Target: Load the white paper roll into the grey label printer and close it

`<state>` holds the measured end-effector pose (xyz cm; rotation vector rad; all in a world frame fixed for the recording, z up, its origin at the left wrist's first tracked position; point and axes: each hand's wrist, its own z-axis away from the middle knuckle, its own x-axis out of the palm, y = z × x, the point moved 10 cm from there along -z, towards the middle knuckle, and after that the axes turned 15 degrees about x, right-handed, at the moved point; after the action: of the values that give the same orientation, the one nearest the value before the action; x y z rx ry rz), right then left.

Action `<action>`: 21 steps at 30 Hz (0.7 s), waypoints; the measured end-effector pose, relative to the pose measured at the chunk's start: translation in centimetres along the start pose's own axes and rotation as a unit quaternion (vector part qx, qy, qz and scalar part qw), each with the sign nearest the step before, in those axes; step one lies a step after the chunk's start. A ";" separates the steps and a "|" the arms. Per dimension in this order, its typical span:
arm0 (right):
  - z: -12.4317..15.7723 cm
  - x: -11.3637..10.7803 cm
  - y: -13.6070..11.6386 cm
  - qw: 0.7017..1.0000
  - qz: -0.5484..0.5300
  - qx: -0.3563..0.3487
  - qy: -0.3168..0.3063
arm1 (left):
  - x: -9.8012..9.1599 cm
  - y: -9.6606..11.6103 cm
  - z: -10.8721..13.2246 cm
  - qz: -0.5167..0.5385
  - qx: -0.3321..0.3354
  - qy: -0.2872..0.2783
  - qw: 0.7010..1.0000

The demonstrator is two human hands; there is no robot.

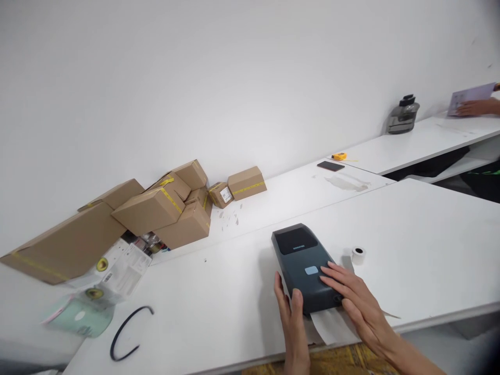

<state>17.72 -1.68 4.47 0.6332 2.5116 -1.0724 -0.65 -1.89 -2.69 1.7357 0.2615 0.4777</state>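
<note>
A dark grey-blue label printer [304, 289] with a black window and a pale blue button stands near the front edge of the white table [219, 317]. My left hand [292, 325] holds its near left corner, thumb on the front and fingers along the side. Across the top right edge lie the long fingers of my right hand [359, 299], its thumb by the front corner. A strip of white paper [332, 327] sticks out below the printer's front, partly hidden by my right hand. Right of the printer is a small white roll [358, 255].
Several cardboard boxes [152, 211] are piled against the wall, with clear avocado-print packaging [117, 273] and a mint-green pouch [80, 315] nearby. A black curved band [125, 333] lies front left. Farther back are a phone [330, 165], yellow tape measure [339, 156], dark jug [404, 117] and another person's hand [474, 108].
</note>
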 end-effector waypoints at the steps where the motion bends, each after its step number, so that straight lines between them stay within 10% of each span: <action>1: 0.3 0.1 0.1 1.000 -0.010 0.007 0.011 | 0.5 -0.4 0.3 0.006 -0.006 -0.001 1.000; 21: 1.4 0.6 1.6 0.993 -0.077 0.083 0.021 | 1.4 -1.1 1.6 -0.075 0.014 0.024 0.997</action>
<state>18.23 -1.51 2.32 0.5175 2.5609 -1.3465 1.44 -2.47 -3.75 1.7179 0.4307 0.4087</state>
